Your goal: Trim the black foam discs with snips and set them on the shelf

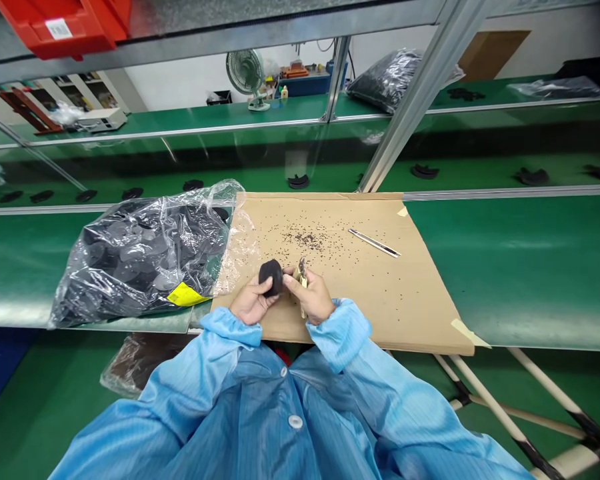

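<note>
My left hand [256, 297] grips a round black plastic part [271, 277] by its edge, above the front of a cardboard sheet [370, 300]. Close beside it, my right hand [314, 297] is closed around small nippers [303, 280] with pale handles, their metal jaws pointing away from me. The thumb and forefinger of that hand are at the right edge of the black part; whether they touch it I cannot tell. Many tiny black scraps [307, 239] lie scattered over the cardboard beyond my hands.
Left of the cardboard lies a clear bag [145, 260] full of black parts, with a yellow label [186, 294]. A thin black-and-white strip [375, 243] rests on the cardboard. Behind runs a green belt [250, 177] carrying spaced black parts. A metal post [415, 100] slants up at right.
</note>
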`<state>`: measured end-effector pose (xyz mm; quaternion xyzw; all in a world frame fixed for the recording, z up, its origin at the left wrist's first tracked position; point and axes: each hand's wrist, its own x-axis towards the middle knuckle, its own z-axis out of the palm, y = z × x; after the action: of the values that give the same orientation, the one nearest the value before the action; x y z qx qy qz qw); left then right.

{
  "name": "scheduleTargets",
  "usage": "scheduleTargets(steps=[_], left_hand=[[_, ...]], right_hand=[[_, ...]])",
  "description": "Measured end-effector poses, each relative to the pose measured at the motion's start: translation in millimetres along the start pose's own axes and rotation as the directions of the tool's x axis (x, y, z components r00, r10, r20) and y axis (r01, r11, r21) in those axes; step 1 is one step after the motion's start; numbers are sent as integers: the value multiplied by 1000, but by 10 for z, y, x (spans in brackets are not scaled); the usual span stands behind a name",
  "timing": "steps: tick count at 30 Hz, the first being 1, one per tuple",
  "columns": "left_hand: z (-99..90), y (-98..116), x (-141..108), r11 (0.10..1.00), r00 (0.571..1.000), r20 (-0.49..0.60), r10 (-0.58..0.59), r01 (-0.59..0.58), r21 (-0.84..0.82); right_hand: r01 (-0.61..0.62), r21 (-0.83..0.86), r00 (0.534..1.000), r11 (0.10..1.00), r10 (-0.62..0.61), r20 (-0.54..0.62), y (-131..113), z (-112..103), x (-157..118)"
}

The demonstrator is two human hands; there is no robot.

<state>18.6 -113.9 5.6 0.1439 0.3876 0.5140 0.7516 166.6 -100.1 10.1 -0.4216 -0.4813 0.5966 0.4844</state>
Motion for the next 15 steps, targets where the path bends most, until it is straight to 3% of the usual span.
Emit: scheduleTargets(steps=[5,8,15], left_hand=[[-64,53,-9,978,982,-10,-191,189,-90],[-71,46,-39,975,979,6,-205,205,-91],[-68,52,-61,966,975,-44,-216,207,-154]], right_hand=[[198,-256,980,946,-190,55,-76,43,-105],[281,-365,959,888,-272,77,-117,68,-139],[438,-431,899,789,-395,192,-119,64,-141]])
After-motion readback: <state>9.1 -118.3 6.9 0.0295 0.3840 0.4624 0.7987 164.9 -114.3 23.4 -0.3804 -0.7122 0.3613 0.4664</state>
